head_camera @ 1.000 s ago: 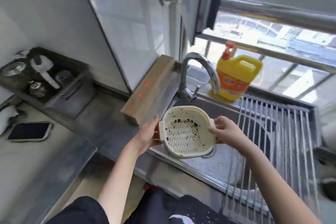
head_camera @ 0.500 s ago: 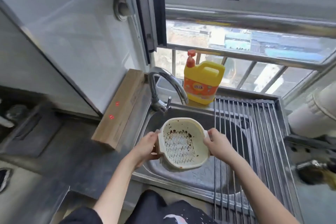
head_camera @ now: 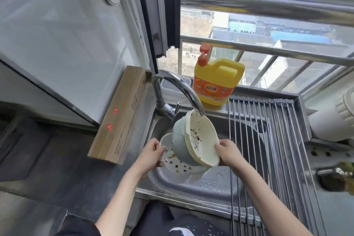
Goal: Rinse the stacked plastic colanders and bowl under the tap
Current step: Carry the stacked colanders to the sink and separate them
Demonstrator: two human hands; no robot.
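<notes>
Over the steel sink [head_camera: 191, 186] I hold plastic kitchenware in both hands. My right hand [head_camera: 228, 152] grips the rim of a cream slotted colander [head_camera: 203, 138], which sits nested in a pale grey bowl [head_camera: 180, 145]; the pair is tipped on its side, its top edge just under the tap spout [head_camera: 199, 111]. My left hand [head_camera: 153, 152] holds the rim of a white colander [head_camera: 178, 165] with round holes and brown specks, lying lower and partly under the bowl. No water is visibly running.
A yellow detergent jug [head_camera: 216, 82] stands behind the sink on the ledge. A roll-up wire drying rack [head_camera: 268, 140] covers the sink's right half. A long cardboard box [head_camera: 120, 113] lies on the counter to the left. A white pipe [head_camera: 329, 122] is at the right.
The stack has come apart: the white holed colander is now separate in my left hand, and the cream colander with the bowl has tilted sideways and risen to the tap spout.
</notes>
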